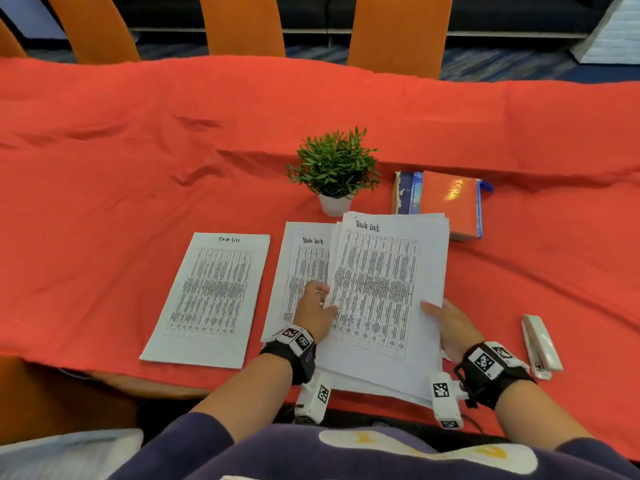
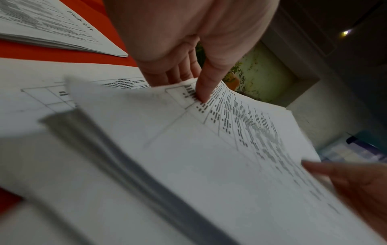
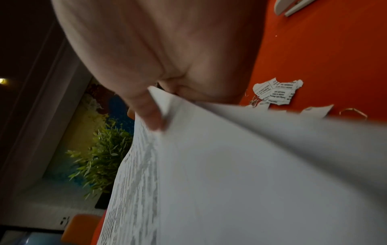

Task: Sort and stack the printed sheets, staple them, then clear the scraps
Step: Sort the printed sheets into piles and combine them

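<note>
Two hands hold one thick stack of printed sheets (image 1: 381, 299) at the tabletop's (image 1: 104, 168) near edge. The left hand (image 1: 317, 315) pinches the stack's left edge, thumb on top and fingers (image 2: 173, 73) curled beneath. The right hand (image 1: 450, 327) grips the right edge the same way, thumb pressed on the top page. A second sheet (image 1: 298, 271) lies partly under the stack at 9 o'clock, and a third sheet (image 1: 211, 299) further left. A white stapler (image 1: 540, 346) lies at 3 o'clock. Torn paper scraps (image 3: 276, 92) lie on the red cloth beside the right hand. A potted plant (image 1: 334, 168) stands at 12 o'clock.
</note>
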The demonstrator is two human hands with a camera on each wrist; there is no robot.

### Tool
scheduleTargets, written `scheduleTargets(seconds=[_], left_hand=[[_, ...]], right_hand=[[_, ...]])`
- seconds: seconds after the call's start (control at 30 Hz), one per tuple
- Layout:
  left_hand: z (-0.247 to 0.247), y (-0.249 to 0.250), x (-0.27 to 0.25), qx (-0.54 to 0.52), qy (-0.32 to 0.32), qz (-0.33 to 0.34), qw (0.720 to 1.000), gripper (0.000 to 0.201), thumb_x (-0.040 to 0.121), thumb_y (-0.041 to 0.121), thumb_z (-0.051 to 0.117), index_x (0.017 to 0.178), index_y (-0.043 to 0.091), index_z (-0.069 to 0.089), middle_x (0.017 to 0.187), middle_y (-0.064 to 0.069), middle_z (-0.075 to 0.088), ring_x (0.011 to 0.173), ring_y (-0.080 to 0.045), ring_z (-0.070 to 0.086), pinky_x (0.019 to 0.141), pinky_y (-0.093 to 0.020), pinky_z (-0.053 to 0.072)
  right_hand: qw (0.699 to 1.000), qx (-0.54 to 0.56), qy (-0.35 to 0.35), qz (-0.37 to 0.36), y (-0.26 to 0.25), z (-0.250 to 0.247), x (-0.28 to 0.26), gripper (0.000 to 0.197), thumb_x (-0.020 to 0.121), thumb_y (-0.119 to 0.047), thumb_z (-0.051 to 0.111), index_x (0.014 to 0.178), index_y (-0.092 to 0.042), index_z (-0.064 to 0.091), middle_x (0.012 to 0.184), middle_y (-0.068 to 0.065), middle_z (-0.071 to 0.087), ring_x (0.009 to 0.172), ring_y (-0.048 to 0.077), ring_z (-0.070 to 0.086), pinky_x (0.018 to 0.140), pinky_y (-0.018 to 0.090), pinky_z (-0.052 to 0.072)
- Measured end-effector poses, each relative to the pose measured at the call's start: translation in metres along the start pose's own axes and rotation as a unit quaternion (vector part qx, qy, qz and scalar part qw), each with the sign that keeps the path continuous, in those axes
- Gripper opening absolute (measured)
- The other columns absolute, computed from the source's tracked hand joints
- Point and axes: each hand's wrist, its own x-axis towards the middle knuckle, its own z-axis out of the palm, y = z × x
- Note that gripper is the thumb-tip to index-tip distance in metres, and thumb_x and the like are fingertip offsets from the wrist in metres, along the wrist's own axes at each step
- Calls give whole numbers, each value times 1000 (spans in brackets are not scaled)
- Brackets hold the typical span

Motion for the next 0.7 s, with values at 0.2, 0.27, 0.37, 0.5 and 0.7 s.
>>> scheduleTargets(seconds=[0.2,0.27,0.37,0.5,0.7], left_hand=[[-19,-18,21,219,114,-34,968,41,87,26,65,123,13,50,122,-8,53,113,-25,52,97,-40,46],[-29,-31,28,256,124,-82,955,49,88,25,64,130,8,45,130,-14,46,121,-30,46,101,-39,43],[-34,-45,35,286,117,-98,946,49,87,22,66,127,5,44,125,-15,49,117,-31,49,96,-38,45],[-33,-50,37,278,116,-40,953,9,89,5,57,93,10,51,87,-5,57,82,-21,56,66,-31,47],[-24,-40,26,281,134,64,948,9,92,6,49,86,9,55,90,-5,55,77,-22,54,60,-27,39]], right_hand=[[999,-15,16,-28,2,-18,5,46,90,15,40,131,-5,48,118,17,63,100,35,62,82,41,56],[999,-3,27,-33,2,-27,6,46,89,16,40,128,-7,50,114,16,63,94,32,62,77,36,56],[999,0,29,-40,2,-38,7,45,88,17,41,124,-8,52,111,12,65,94,31,63,80,37,56],[999,-1,32,-40,-1,-46,10,44,89,15,41,126,-7,52,115,15,64,102,35,61,91,43,50],[999,-4,22,-39,-6,-44,13,38,89,16,41,109,-12,59,105,12,66,93,32,63,81,41,55]])
